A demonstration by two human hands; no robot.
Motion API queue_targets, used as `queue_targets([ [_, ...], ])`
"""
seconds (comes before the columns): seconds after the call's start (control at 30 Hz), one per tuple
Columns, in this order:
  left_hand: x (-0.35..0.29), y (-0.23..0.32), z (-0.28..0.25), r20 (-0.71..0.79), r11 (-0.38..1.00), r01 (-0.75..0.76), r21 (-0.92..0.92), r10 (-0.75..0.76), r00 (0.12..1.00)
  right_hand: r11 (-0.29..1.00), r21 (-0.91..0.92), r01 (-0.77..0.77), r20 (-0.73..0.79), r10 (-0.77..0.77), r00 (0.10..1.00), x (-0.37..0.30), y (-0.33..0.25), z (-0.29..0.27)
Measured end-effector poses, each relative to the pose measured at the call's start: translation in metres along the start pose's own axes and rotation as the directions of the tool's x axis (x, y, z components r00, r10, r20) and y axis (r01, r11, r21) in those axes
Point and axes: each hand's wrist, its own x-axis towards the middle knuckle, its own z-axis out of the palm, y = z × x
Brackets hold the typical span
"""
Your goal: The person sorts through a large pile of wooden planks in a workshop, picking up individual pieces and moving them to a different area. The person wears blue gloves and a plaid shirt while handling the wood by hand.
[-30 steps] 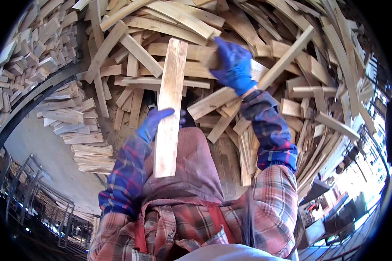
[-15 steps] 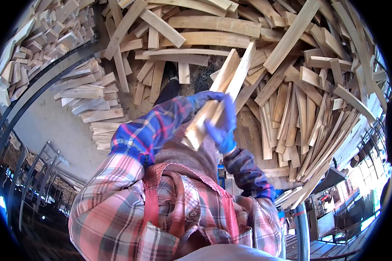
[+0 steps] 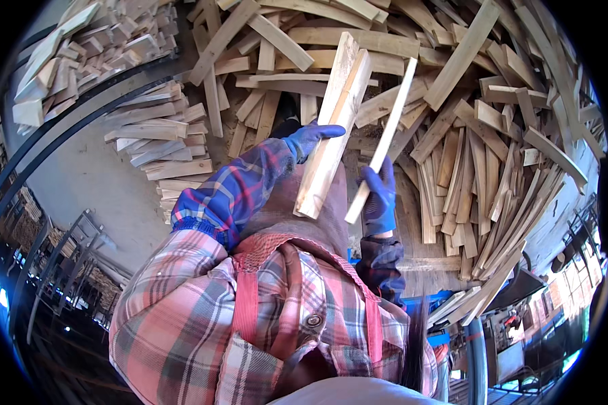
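My left hand [image 3: 312, 140], in a blue-purple glove, is closed on a pair of pale wooden boards [image 3: 334, 121] lying against each other lengthwise. They slant over my lap, far ends pointing up and slightly right. My right hand [image 3: 380, 196], gloved too, grips a narrow wooden strip [image 3: 388, 138] near its lower end, its thin edge facing up. The strip is apart from the boards, to their right, at a similar slant. The right fingers are partly hidden behind the strip. A brown apron [image 3: 284, 202] covers my lap below the boards.
Loose boards [image 3: 348, 40] lie crisscrossed ahead of me. More boards [image 3: 473, 182] lean in a dense heap at the right. Short pieces are stacked [image 3: 159, 135] at the left, beside a curved dark metal rail [image 3: 81, 121] with a larger pile [image 3: 115, 40] beyond it.
My hands have moved apart. The right hand now holds the narrow strip to the right, separate from the boards in my left hand. My view has shifted slightly.
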Motion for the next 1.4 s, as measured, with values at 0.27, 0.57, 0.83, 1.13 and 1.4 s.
queue_targets([
  [0.27,-0.012,0.024,-0.002,-0.270,0.879,-0.474,-0.055,0.444,0.854,0.988,-0.106,0.110,0.454,-0.050,0.889,0.006,0.007,0.107],
  [0.57,-0.176,0.123,-0.064,-0.481,0.463,-0.877,-0.129,0.744,0.464,0.678,-0.359,0.642,0.831,-0.082,0.550,-0.020,-0.046,0.259],
  [0.83,-0.477,0.276,-0.097,-0.558,-0.036,-0.990,0.140,0.823,-0.109,0.341,0.080,0.937,0.987,-0.156,-0.027,-0.110,-0.149,0.546],
  [1.13,-0.264,0.103,-0.220,-0.768,0.305,-0.950,0.061,0.622,0.150,0.470,-0.301,0.830,0.953,0.181,0.242,-0.005,-0.004,0.378],
  [1.4,-0.130,0.018,-0.113,-0.273,0.855,-0.518,0.021,0.503,0.820,-0.164,-0.961,0.222,0.239,-0.093,0.967,0.166,0.039,-0.195],
])
